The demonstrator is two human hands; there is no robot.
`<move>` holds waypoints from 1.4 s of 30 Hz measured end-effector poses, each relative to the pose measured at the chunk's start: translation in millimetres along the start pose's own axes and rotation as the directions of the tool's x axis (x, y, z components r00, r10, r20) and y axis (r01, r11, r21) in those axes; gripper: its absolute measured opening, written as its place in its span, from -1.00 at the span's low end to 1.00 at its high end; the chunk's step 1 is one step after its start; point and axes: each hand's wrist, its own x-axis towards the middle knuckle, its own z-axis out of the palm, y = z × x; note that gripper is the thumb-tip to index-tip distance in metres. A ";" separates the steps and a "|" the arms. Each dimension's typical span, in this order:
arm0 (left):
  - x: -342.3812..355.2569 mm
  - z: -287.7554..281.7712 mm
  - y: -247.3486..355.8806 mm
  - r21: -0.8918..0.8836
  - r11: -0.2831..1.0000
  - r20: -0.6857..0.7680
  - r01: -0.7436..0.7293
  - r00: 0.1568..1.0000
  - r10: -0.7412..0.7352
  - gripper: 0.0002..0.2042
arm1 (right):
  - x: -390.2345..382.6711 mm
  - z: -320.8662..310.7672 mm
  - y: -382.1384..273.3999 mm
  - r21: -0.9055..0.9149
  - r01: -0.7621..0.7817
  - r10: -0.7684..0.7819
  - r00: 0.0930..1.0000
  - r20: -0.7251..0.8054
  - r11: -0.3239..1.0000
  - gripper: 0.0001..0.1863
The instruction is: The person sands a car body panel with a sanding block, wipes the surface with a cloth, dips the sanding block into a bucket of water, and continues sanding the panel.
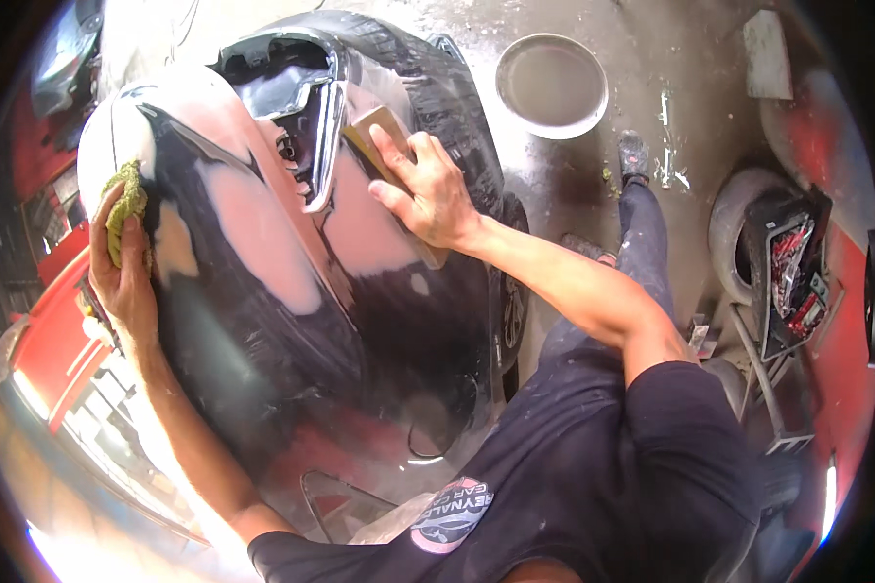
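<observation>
The right hand (pixel 428 189) is pressing flat on one tan sanding block (pixel 384 146), fingers spread over it so the block is sitting flush on the pale filler patch of the black car body panel (pixel 292 321) beside the empty lamp opening (pixel 282 92). The left hand (pixel 122 267) is closing around one yellow-green sponge (pixel 126 209) at the panel's far edge, seemingly bracing there. One round metal basin (pixel 551 85) is standing on the wet floor (pixel 651 58), well apart.
</observation>
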 end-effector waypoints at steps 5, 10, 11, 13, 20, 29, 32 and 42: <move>10.8 14.7 -4.3 -0.009 0.983 0.013 -0.182 0.983 0.182 -0.67 | 107.9 6.9 95.5 -0.291 0.117 -0.119 0.993 0.012 0.950 -0.33; -1.7 -0.4 1.4 -0.035 0.999 0.018 0.003 1.000 -0.003 -0.67 | 26.5 11.4 11.3 -0.076 -0.102 0.104 0.994 0.020 0.992 -0.25; -0.5 0.8 2.6 -0.038 0.999 0.016 0.001 1.000 0.000 -0.67 | 12.3 7.4 5.2 -0.023 -0.014 0.013 1.000 -0.012 1.000 -0.25; 0.9 3.2 6.2 0.019 1.000 0.001 -0.018 1.000 0.018 -0.67 | 21.9 1.8 19.4 -0.030 0.107 -0.108 0.994 -0.021 0.994 -0.29; 2.0 5.0 1.6 0.034 0.997 -0.005 -0.062 0.998 0.062 -0.66 | 64.2 17.0 41.5 -0.087 -0.149 0.143 0.987 -0.071 0.985 -0.32; 7.5 11.9 -1.0 -0.076 0.996 0.029 -0.039 0.999 0.041 -0.66 | 82.3 7.1 89.9 -0.208 -0.026 0.030 0.999 0.015 0.978 -0.29; -0.8 4.7 -2.0 0.006 0.998 -0.003 -0.063 0.998 0.063 -0.66 | 11.4 7.3 16.4 -0.111 -0.167 0.170 0.985 0.023 0.980 -0.29; 0.0 5.3 -10.2 -0.096 0.995 -0.007 0.032 0.999 -0.033 -0.67 | 24.0 11.0 38.5 -0.072 -0.263 0.264 0.964 0.007 0.962 -0.28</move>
